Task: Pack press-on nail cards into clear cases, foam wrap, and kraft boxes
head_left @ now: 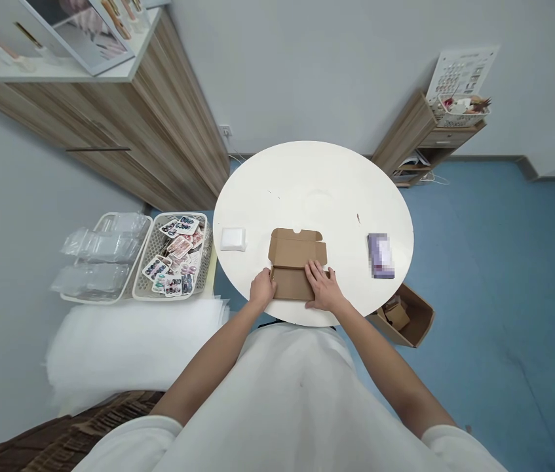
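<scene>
A brown cardboard box (295,249) lies on the white table in front of me, its lid with side flaps folded back away from my body. My left hand (262,288) is closed around the left end of the box's tray. Across the right end lies my right hand (325,288), its fingers over the end wall and fold, its thumb near the front edge; it grips that end. The tray's floor between the hands shows bare cardboard. Left of the box sits a small white square stack (232,239). To the right is a blurred purple packet (381,255).
Baskets of patterned cards (179,249) and clear plastic packs (110,249) stand left of the round table (306,177). White sheets (134,341) lie below them. An open carton (407,318) is on the floor at right. A cabinet (159,111) stands behind left.
</scene>
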A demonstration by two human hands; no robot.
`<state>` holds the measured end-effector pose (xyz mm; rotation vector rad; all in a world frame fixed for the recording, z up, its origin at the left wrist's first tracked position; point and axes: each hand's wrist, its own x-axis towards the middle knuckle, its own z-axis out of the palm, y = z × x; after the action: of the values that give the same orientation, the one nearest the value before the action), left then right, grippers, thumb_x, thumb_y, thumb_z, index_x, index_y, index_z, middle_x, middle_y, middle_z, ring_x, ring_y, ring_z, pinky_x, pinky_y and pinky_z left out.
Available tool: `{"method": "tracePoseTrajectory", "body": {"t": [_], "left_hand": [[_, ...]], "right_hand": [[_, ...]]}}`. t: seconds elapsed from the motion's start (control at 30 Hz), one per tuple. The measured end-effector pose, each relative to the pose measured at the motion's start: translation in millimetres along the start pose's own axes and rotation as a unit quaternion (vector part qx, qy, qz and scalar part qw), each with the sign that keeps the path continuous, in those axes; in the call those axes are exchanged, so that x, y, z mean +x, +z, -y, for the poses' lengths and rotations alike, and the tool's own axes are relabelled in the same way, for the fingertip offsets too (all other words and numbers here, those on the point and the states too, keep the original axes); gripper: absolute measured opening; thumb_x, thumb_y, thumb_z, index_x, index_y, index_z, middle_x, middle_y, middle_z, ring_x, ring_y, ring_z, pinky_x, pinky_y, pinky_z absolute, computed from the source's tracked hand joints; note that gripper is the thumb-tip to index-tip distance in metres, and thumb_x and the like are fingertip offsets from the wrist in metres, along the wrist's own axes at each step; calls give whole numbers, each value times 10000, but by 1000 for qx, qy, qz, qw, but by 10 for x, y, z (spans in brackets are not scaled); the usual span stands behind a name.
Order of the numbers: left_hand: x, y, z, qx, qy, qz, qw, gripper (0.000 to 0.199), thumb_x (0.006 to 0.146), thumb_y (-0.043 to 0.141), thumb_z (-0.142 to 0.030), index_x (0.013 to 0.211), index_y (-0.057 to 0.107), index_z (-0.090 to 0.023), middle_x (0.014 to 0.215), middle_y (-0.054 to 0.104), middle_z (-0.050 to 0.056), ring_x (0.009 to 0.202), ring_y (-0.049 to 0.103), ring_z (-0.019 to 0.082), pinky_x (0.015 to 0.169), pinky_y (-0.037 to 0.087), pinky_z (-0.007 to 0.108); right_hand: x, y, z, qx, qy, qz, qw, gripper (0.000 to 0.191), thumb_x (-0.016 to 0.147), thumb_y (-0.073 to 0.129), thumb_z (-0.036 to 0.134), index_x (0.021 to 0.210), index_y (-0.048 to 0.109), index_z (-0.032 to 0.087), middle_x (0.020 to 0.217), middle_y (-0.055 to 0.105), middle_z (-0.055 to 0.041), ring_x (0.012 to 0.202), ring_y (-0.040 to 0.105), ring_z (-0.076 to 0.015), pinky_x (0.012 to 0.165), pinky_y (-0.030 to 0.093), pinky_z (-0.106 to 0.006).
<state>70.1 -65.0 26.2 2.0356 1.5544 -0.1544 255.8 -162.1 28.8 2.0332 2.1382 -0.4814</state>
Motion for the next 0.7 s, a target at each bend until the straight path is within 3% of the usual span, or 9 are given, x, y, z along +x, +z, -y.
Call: {"method": "tracePoseTrajectory", "body": {"t": [0.1, 0.17, 0.27, 0.33, 0.47, 0.6, 0.7], "left_hand": [[-44, 6, 45, -41, 30, -6, 999, 302, 792, 439, -237, 1083, 428, -156, 894, 587, 77, 829, 569, 207, 691, 399, 296], [-90, -12, 97, -88, 69, -8, 994, 532, 783, 485, -344, 1241, 288, -158, 992, 557, 83, 805, 569, 186, 713, 413, 300], [-122, -88, 163, -117, 150, 12, 982, 908, 662, 608, -480, 1348, 92, -185, 1150, 463, 116, 841, 561, 198, 746, 424, 324], [-96, -153, 176, -96, 200, 42, 974, 1063, 545, 689, -510, 1364, 79, -217, 1172, 433, 119, 927, 538, 243, 773, 420, 343], [14, -223, 134, -44, 223, 90, 970, 1166, 400, 762, -501, 1362, 154, -248, 1124, 440, 104, 1003, 505, 293, 804, 411, 349], [57, -196, 71, -43, 226, 93, 969, 1171, 410, 756, -507, 1368, 143, -227, 1122, 436, 116, 1021, 495, 304, 810, 412, 353], [47, -172, 44, -36, 224, 96, 969, 1176, 431, 745, -515, 1374, 105, -222, 1129, 429, 122, 1027, 492, 308, 806, 415, 360]], "right_hand": [[0, -21, -6, 3, 0, -2, 1000, 1158, 529, 633, 569, 1381, -18, 130, 1455, -1, -143, 1320, -98, -298, 1006, 67, -545], [-5, -38, -16, 5, 1, -3, 1000, 1149, 529, 643, 553, 1382, -7, 139, 1455, 1, -141, 1322, -87, -297, 1009, 63, -544], [-18, -57, -38, 8, 0, -4, 1000, 1141, 529, 651, 539, 1382, -2, 155, 1457, 1, -129, 1325, -73, -292, 1012, 62, -538], [-24, -64, -50, 11, -2, -4, 1000, 1141, 532, 650, 540, 1381, -8, 158, 1457, 10, -130, 1325, -73, -290, 1012, 68, -534], [-19, -83, -63, 12, -8, 3, 1000, 1150, 533, 656, 539, 1381, -21, 159, 1456, 16, -135, 1326, -61, -292, 1011, 66, -531], [-68, -117, -109, 30, -5, 3, 1000, 1142, 538, 619, 605, 1383, -17, 172, 1456, -37, -130, 1325, -54, -304, 1007, 63, -535], [-200, -91, -200, 73, 54, -36, 995, 1080, 592, 533, 664, 1383, -24, 185, 1452, -80, -139, 1322, -60, -317, 994, 99, -544]]}}
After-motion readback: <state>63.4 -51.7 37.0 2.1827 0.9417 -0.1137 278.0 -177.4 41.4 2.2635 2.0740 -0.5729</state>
